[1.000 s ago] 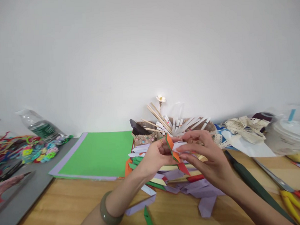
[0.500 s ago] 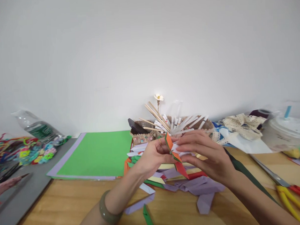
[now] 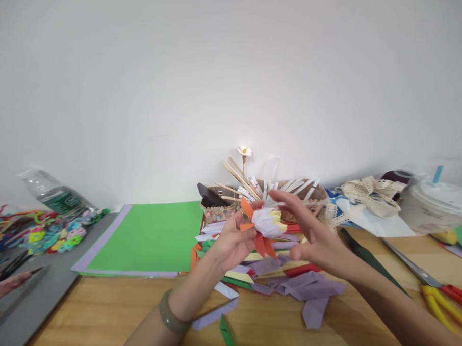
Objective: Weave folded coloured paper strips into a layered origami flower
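Note:
My left hand pinches a folded paper flower near its base. The flower has pale lilac petals with yellow tips at the right end and orange petals spread around the left end; it lies tilted sideways in the air. To its right, my right hand is open, thumb and fingers apart, and it does not touch the flower. Below both hands lies a pile of folded paper strips in purple, green, yellow and red.
Behind stand woven baskets with sticks and pens. Green paper sheets lie left. Scissors, lace ribbon and a lidded plastic cup are on the right. A bottle and crocheted pieces sit far left.
My right hand has let go of the paper flower and opened to the right of it. The flower has turned, so its lilac and yellow petals now show.

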A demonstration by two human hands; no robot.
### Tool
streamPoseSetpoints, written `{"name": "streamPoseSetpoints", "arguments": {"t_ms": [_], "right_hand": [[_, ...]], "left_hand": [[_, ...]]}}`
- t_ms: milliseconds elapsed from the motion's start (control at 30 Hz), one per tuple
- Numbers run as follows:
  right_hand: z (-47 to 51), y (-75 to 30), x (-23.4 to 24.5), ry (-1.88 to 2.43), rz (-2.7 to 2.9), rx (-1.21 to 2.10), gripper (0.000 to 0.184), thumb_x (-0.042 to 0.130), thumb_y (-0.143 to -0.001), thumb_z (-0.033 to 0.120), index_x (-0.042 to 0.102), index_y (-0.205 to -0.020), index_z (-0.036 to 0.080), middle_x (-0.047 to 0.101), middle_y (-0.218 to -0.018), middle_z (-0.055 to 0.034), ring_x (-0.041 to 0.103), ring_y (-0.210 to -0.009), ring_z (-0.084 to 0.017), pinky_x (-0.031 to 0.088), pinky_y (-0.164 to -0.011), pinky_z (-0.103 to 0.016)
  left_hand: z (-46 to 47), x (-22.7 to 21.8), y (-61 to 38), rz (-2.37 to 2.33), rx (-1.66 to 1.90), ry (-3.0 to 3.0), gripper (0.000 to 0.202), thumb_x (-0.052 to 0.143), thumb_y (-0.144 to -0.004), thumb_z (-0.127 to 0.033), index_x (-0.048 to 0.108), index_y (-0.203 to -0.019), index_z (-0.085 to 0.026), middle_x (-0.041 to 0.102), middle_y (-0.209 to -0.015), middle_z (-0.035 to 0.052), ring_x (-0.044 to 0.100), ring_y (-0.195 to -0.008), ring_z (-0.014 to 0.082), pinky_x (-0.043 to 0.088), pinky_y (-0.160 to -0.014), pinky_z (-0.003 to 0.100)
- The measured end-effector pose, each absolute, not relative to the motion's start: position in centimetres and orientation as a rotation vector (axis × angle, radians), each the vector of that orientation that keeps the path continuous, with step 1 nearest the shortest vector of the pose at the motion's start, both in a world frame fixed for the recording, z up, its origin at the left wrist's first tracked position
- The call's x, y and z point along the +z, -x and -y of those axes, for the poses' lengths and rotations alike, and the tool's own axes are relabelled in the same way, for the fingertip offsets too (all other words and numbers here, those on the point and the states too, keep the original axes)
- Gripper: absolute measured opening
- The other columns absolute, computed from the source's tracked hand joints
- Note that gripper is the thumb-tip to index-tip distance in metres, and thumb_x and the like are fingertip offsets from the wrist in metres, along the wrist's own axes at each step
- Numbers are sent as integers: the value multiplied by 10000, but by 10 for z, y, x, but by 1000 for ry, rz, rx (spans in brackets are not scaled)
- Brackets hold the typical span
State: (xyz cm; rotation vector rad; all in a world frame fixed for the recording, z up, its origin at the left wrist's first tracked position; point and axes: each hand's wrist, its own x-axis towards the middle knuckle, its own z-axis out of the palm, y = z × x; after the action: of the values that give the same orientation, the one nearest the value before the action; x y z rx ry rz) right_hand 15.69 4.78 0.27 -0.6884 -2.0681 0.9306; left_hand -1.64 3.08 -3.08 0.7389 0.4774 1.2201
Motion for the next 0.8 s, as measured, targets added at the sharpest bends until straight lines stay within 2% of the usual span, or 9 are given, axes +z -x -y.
{"name": "streamPoseSetpoints", "arguments": {"t_ms": [67, 167, 300, 400, 500, 600, 700, 800], "right_hand": [[-46, -151, 0, 658, 2150, 954, 816, 571, -679, 603, 215, -1374, 363, 286, -1395, -64, 270, -1294, -276, 367, -979, -407], [-42, -141, -3, 604, 2083, 825, 687, 555, -700, 587, 348, -1314, 360, 299, -1370, -69, 272, -1288, -274, 345, -992, -416], [-42, -133, -4, 718, 2053, 500, 463, 589, -718, 525, 546, -1124, 307, 306, -1347, -85, 287, -1256, -298, 325, -982, -459], [-44, -133, -3, 756, 2091, 191, 446, 601, -680, 560, 602, -995, 244, 298, -1346, -117, 253, -1253, -343, 272, -985, -524], [-46, -134, -2, 751, 2147, 20, 443, 614, -675, 555, 597, -951, 210, 299, -1349, -144, 237, -1256, -359, 256, -983, -537], [-47, -135, -2, 730, 2216, -2, 518, 622, -684, 535, 530, -1077, 210, 340, -1341, -151, 257, -1254, -332, 256, -995, -520], [-48, -132, -5, 691, 2241, 96, 622, 636, -658, 544, 459, -1154, 212, 410, -1306, -138, 271, -1249, -305, 249, -1011, -504], [-46, -130, -8, 674, 2196, 258, 430, 631, -695, 491, 505, -1022, 242, 450, -1262, -98, 271, -1250, -281, 256, -1008, -490]], "left_hand": [[-31, -34, 13, -450, 1215, -735, 521, 785, -539, -219, 575, -1016, -196, 638, -918, 31, 609, -812, 156, 470, -760, 285], [-31, -37, 9, -436, 1169, -692, 446, 745, -582, -185, 583, -997, -201, 644, -898, 22, 608, -801, 153, 462, -723, 264], [-30, -31, 15, -468, 1106, -549, 297, 615, -628, -95, 614, -914, -173, 641, -803, 16, 587, -707, 137, 440, -618, 239], [-31, -26, 21, -409, 1099, -502, 346, 546, -599, -108, 613, -935, -157, 639, -878, 34, 582, -745, 158, 445, -623, 253], [-31, -23, 22, -422, 1107, -546, 347, 581, -648, -144, 605, -994, -145, 632, -901, 40, 583, -742, 142, 458, -641, 244], [-29, -23, 16, -521, 1132, -575, 258, 676, -666, -181, 627, -912, -123, 630, -808, 37, 588, -695, 118, 463, -625, 216], [-25, -21, 11, -544, 1161, -562, 283, 758, -594, -196, 631, -837, -128, 594, -687, -2, 552, -591, 81, 440, -542, 181], [-22, -19, 7, -555, 1195, -553, 289, 792, -543, -211, 623, -762, -126, 506, -573, -51, 455, -477, 34, 353, -424, 141]]}}
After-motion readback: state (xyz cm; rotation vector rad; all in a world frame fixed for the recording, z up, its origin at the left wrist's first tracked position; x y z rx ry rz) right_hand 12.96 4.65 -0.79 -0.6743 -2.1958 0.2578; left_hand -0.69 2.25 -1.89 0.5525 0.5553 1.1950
